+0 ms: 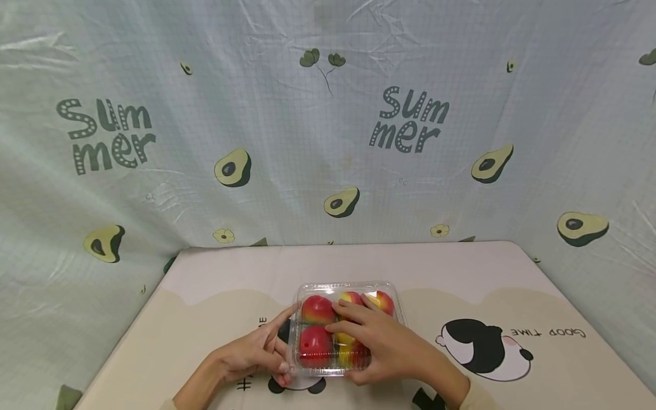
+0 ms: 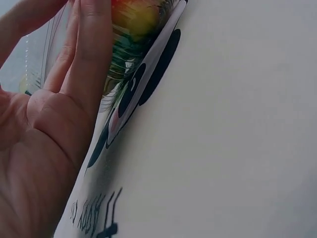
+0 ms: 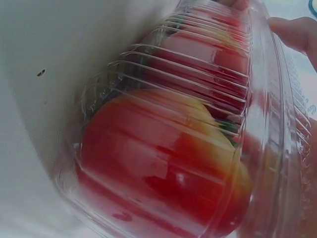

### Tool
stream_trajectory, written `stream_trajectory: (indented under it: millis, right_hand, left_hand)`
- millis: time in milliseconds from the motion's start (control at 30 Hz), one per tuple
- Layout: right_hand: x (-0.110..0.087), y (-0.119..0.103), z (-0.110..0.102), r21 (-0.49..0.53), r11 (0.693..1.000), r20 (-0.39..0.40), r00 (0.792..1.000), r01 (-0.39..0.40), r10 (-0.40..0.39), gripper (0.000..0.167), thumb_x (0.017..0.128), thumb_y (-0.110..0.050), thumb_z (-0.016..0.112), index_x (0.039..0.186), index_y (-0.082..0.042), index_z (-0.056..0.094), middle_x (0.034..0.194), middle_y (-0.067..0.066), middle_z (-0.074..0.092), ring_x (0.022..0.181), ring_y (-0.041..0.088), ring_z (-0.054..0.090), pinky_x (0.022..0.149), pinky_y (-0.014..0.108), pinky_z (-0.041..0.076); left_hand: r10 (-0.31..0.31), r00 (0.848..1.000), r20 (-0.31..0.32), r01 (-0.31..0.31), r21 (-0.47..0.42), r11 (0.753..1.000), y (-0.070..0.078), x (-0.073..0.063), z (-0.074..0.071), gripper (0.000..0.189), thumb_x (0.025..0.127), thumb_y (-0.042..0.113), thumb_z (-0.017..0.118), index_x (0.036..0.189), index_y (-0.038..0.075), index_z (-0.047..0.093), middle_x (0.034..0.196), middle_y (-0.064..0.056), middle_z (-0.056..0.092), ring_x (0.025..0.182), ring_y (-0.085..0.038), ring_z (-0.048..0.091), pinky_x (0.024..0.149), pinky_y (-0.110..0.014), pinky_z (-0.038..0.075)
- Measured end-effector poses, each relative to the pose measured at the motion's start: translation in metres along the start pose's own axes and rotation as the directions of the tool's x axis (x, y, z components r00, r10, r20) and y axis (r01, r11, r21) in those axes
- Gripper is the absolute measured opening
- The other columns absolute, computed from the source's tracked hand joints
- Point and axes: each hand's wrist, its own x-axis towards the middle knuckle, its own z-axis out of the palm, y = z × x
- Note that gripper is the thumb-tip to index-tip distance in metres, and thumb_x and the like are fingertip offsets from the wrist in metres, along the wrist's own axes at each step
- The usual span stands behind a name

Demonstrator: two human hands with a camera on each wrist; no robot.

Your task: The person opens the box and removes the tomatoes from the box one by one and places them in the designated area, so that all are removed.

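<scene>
A clear plastic box [image 1: 330, 372] holds several red-and-yellow fruits that look like apples [image 1: 315, 346], in the middle of the table's near part. Along the box's left side lies my left hand [image 1: 256, 354], its fingers extended against the wall; the left wrist view shows the palm and straight fingers [image 2: 89, 59]. Across the box's top right spreads my right hand [image 1: 383, 340], thumb by the near rim, covering some fruits. In the right wrist view a large apple [image 3: 158, 163] shows through the ribbed wall. Whether the lid is fastened I cannot tell.
A pale tablecloth [image 1: 476, 267] with printed cartoon dogs [image 1: 484, 350] and lettering covers the table. Behind and at both sides hangs a light curtain [image 1: 287, 142] printed with avocados.
</scene>
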Motion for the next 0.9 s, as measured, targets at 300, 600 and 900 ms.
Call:
stream_trajectory:
  millis: [300, 600, 900]
  right_hand:
    - [-0.0006, 0.0, -0.0011, -0.013, 1.0, -0.004, 1.0, 0.001, -0.001, 0.072, 0.077, -0.051, 0.078, 0.144, -0.038, 0.056, 0.166, -0.004, 0.038, 0.153, 0.02, 0.037, 0.118, 0.062, 0.036]
    - [-0.0004, 0.001, -0.0022, 0.016, 0.999, 0.007, 0.999, 0.04, -0.04, 0.069, 0.081, -0.047, 0.079, 0.146, -0.031, 0.058, 0.165, 0.001, 0.042, 0.153, 0.023, 0.039, 0.121, 0.064, 0.027]
    - [-0.0012, 0.0027, -0.0055, -0.005, 0.999, 0.038, 0.998, 0.047, -0.047, 0.069, 0.084, -0.05, 0.079, 0.147, -0.033, 0.057, 0.164, 0.001, 0.043, 0.155, 0.023, 0.037, 0.122, 0.062, 0.027]
  left_hand:
    - [-0.046, 0.999, -0.024, 0.044, -0.1, 0.994, -0.0001, 0.004, 0.0049, 0.114, 0.092, -0.005, 0.063, 0.163, 0.026, -0.021, 0.099, -0.008, 0.079, 0.087, -0.015, 0.077, 0.083, -0.032, 0.062]
    - [-0.032, 0.999, -0.033, 0.026, -0.174, 0.984, -0.0058, 0.0028, 0.0061, 0.114, 0.091, -0.008, 0.057, 0.162, 0.027, -0.025, 0.094, -0.006, 0.079, 0.084, -0.014, 0.076, 0.081, -0.03, 0.062]
    - [-0.04, 0.999, -0.026, 0.036, -0.15, 0.988, -0.0043, 0.0033, 0.0047, 0.113, 0.09, -0.007, 0.056, 0.161, 0.025, -0.026, 0.094, -0.005, 0.079, 0.083, -0.012, 0.076, 0.081, -0.029, 0.062]
